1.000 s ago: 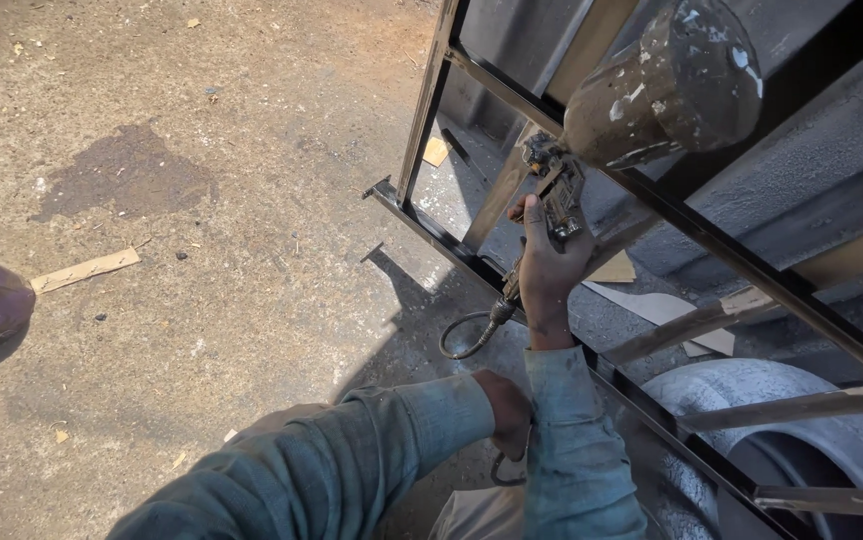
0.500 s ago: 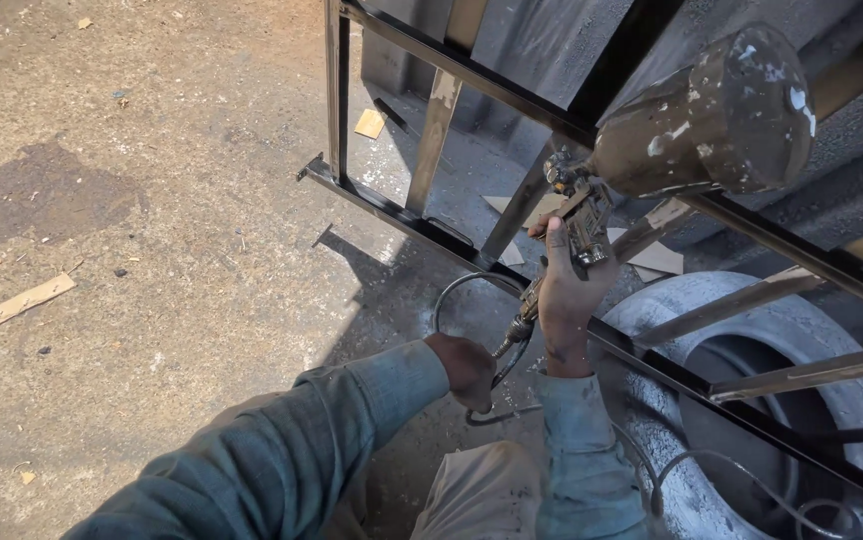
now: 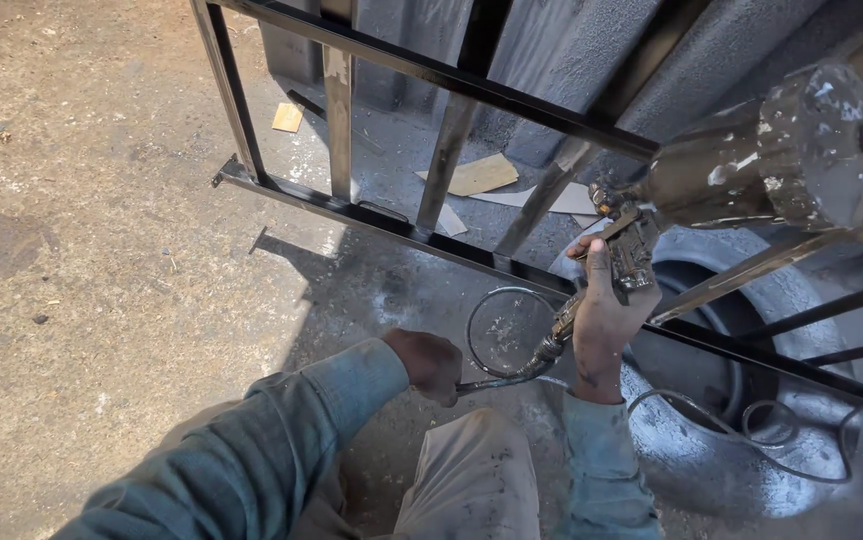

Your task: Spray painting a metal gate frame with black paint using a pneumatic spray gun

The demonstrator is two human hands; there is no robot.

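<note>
Gripping the spray gun (image 3: 632, 250) by its handle, the right hand (image 3: 602, 320) aims it at the black metal gate frame (image 3: 422, 235), paint cup (image 3: 762, 160) uppermost. Below the frame, the left hand (image 3: 427, 362) is closed around the air hose (image 3: 497, 335). Spraying the frame's bars looks to be the step in hand; the next pass calls for hose slack and a steady gun.

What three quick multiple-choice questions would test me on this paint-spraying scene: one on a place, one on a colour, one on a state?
1. Where is the paint-spattered metal cup?
A. atop the spray gun
B. on the ground
C. in the tyre

2. What colour is the barred metal frame?
A. red
B. black
C. white

3. What is the left hand doing?
A. lying open
B. gripping the thin coiled hose
C. holding cardboard

A: it sits above the grimy spray gun in the right hand.
B: its bars are glossy black.
B: it closes on the thin coiled hose.
</note>
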